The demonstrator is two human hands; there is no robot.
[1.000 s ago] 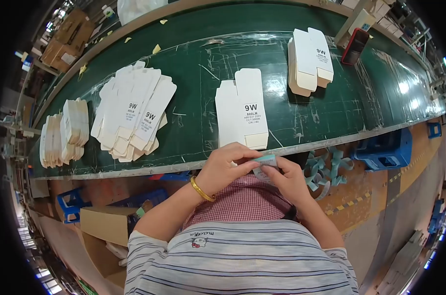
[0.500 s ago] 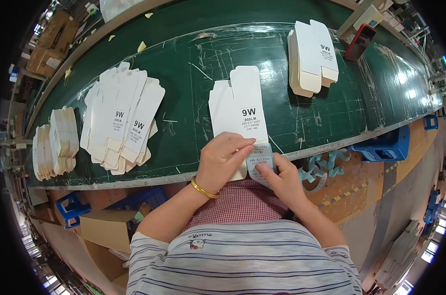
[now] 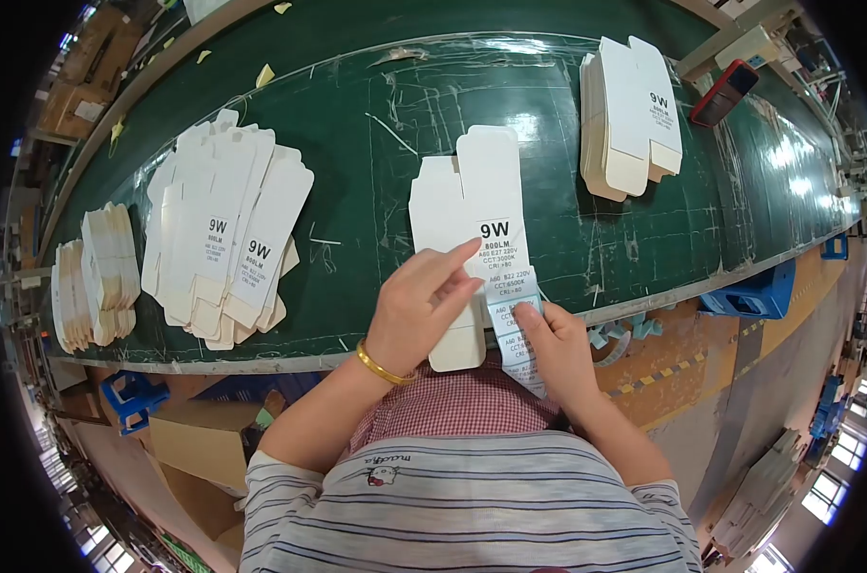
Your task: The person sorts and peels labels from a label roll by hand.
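Note:
A flat white carton (image 3: 467,196) printed "9W" lies on the green table in front of me, its lower flap over the front edge. My right hand (image 3: 557,346) pinches a strip of printed labels (image 3: 517,329) with thumb and fingers, beside the carton's lower right. The strip's upper end overlaps the carton just below the "9W" print. My left hand (image 3: 416,304), with a gold bangle at the wrist, hovers over the carton, index finger stretched toward the print and thumb apart, nothing visible between them.
A fanned pile of white cartons (image 3: 219,229) lies left, with two smaller stacks (image 3: 109,272) beyond. Another carton stack (image 3: 634,115) sits at the upper right near a red phone (image 3: 725,94). Blue stools (image 3: 758,289) and a cardboard box (image 3: 200,444) are below the table.
My left hand has moved off the labels, its index finger now raised apart. More of the label strip shows, reaching higher on the carton. The view has shifted slightly.

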